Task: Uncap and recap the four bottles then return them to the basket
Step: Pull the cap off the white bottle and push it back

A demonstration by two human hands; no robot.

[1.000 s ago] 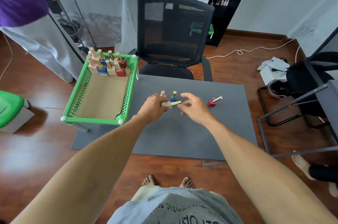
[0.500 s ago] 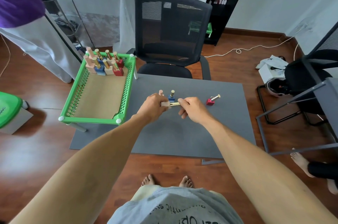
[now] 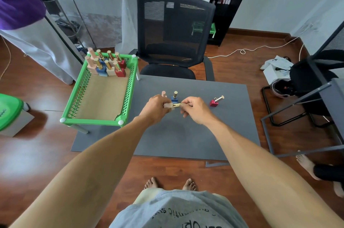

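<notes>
My left hand [image 3: 155, 107] grips the beige body of a small bottle [image 3: 169, 106] held sideways above the grey table [image 3: 186, 134]. My right hand [image 3: 195, 109] pinches its gold cap [image 3: 177, 105]. Just behind them a blue bottle [image 3: 174, 98] with a gold cap stands upright, and a pink bottle [image 3: 163, 93] peeks out behind my left hand. A red bottle [image 3: 216, 101] lies tipped on its side to the right. The green basket [image 3: 128, 95] stands at the table's left, with several more bottles [image 3: 107, 65] upright at its far end.
A black mesh office chair [image 3: 175, 36] faces the table's far edge. A person in purple and white [image 3: 22, 22] stands at the far left. A metal frame [image 3: 297, 112] and black chair [image 3: 312, 78] crowd the right. My bare feet [image 3: 170, 184] show below.
My right hand closed from spread fingers onto the gold cap of the beige bottle. My left hand kept holding the bottle body in place.
</notes>
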